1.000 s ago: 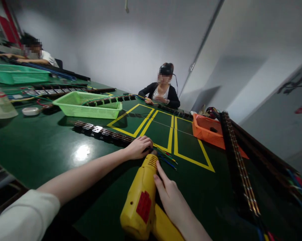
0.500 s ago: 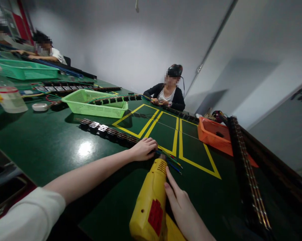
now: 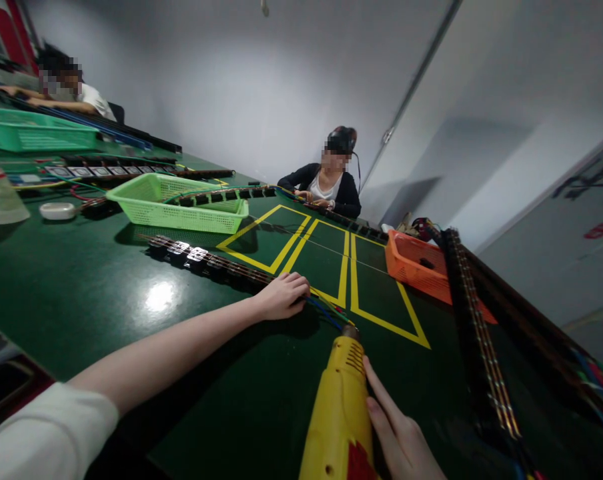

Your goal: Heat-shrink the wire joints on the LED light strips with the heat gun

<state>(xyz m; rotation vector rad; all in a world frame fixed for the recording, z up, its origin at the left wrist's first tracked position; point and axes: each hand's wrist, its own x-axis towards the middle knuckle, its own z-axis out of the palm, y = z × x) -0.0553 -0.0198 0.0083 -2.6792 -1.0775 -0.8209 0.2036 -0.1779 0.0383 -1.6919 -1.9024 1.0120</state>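
My left hand (image 3: 285,295) is closed over the right end of a long dark strip (image 3: 221,265) with metal rails and white-lit squares. Coloured wires (image 3: 326,309), blue, green and yellow among them, run out from under the fingers toward the right. A yellow heat gun (image 3: 339,407) is in my right hand (image 3: 401,433), its metal nozzle directed at the wires and covering their far ends. The fingers of that hand lie along the gun's right side; its handle is out of sight below.
A light green basket (image 3: 181,217) holds part of another strip. An orange basket (image 3: 414,270) stands at the right, beside long railed strips (image 3: 484,340). Yellow tape (image 3: 349,273) marks the green table. A bottle (image 3: 1,197) stands left; a person (image 3: 329,180) sits across, another far left.
The heat gun and my right hand have moved right, and the nozzle now sits by the wires' outer part. My left hand keeps its hold. The view has shifted slightly.
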